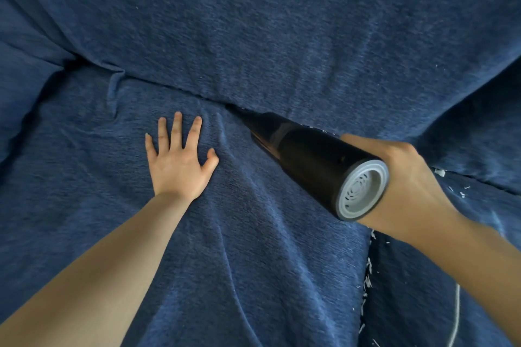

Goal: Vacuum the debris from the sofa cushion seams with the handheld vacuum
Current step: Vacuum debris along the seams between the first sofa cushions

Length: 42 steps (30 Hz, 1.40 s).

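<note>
A black handheld vacuum [307, 160] with a grey vented rear cap lies slanted across the blue sofa seat cushion [253, 262]. Its narrow nozzle tip is pushed into the seam [180, 89] between seat and back cushion. My right hand [406, 180] grips the vacuum's body from the right. My left hand [177, 158] presses flat on the seat cushion, fingers spread, left of the nozzle. White paper shreds [366, 276] lie along the seam between the two seat cushions at lower right.
The blue back cushion [282, 22] fills the upper half. More white scraps [451, 180] sit at the right near the back seam. A thin white cord [456, 313] runs over the right seat cushion. A deep fold darkens the far left corner.
</note>
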Available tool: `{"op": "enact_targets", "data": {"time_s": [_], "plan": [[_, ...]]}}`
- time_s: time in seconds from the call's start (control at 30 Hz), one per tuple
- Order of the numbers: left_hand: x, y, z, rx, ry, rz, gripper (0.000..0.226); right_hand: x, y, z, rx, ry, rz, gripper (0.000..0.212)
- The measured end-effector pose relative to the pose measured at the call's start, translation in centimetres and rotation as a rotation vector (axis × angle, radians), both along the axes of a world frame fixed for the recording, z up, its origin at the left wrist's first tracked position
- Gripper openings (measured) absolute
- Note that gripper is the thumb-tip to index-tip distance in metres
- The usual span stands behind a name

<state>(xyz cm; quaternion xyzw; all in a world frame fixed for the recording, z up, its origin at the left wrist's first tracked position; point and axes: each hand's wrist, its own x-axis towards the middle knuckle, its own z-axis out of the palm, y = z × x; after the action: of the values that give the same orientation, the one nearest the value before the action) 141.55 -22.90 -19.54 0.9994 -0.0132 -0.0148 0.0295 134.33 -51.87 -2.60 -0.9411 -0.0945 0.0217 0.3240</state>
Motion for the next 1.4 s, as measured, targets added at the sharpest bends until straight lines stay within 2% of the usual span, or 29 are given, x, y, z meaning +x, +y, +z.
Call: {"op": "enact_targets", "data": {"time_s": [0.07,0.2,0.73,0.93,1.1,1.4], "plan": [[0.0,0.0,0.0,-0.002,-0.005,0.0,0.068,0.2,-0.2,-0.1,-0.011,0.02,-0.011,0.021],[0.0,-0.1,0.1,0.005,0.003,0.006,0.068,0.9,0.1,-0.5,-0.068,0.056,-0.019,0.035],[0.0,-0.3,0.8,-0.023,0.014,-0.01,0.066,-0.9,-0.7,1.2,-0.183,-0.07,0.083,0.022],[0.2,-2.4,1.4,-0.057,0.009,-0.072,0.068,-1.2,-1.1,1.1,-0.19,-0.054,0.051,0.021],[-0.1,-4.3,1.2,-0.082,0.043,-0.032,0.066,-1.4,-0.8,0.7,-0.208,-0.054,0.046,0.025],[-1.4,-6.1,1.0,-0.062,0.07,-0.009,0.077,-3.8,-2.3,1.6,-0.219,-0.03,0.012,0.022]]}}
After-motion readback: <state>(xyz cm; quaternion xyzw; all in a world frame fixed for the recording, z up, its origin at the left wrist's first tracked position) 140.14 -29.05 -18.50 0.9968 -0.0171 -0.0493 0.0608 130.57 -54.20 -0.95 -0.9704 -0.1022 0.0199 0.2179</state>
